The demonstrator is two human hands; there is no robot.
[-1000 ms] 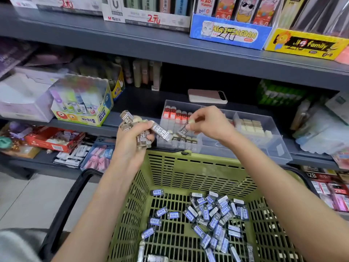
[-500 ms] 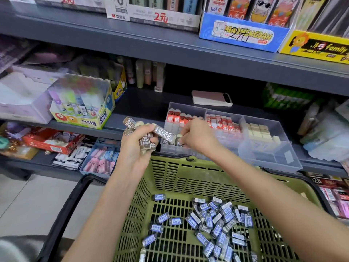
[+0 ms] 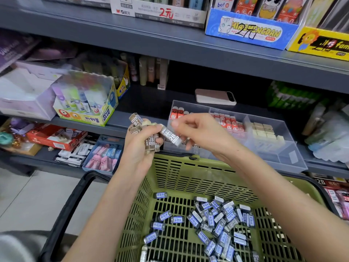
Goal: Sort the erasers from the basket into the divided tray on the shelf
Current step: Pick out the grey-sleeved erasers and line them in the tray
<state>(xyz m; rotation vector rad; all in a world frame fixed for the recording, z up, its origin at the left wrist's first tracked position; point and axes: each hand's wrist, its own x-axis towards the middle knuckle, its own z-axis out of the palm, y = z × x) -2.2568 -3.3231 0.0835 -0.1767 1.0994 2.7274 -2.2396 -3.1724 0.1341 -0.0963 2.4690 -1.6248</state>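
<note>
My left hand [image 3: 140, 150] grips a bunch of brown-sleeved 2B erasers [image 3: 151, 140] above the rim of the green basket [image 3: 188, 173]. My right hand [image 3: 198, 132] pinches the upper end of one grey 2B eraser [image 3: 171, 137] that sticks out of that bunch. Behind both hands sits the clear divided tray [image 3: 290, 159] on the shelf, with red-sleeved erasers [image 3: 229, 121] in two compartments and cream erasers [image 3: 264, 130] in the right one. Many blue-labelled erasers [image 3: 217, 220] lie loose on the basket floor.
A pink phone [image 3: 215, 96] lies on the shelf behind the tray. A glue-stick box [image 3: 85, 103] stands left of my hands. Boxes of stationery fill the lower shelf [image 3: 79, 148] and the upper shelf [image 3: 251, 29]. The basket's black handle [image 3: 64, 210] hangs at the left.
My right hand has come back from the tray's left compartment to the bunch in my left hand and now pinches a grey eraser there. The view has shifted slightly.
</note>
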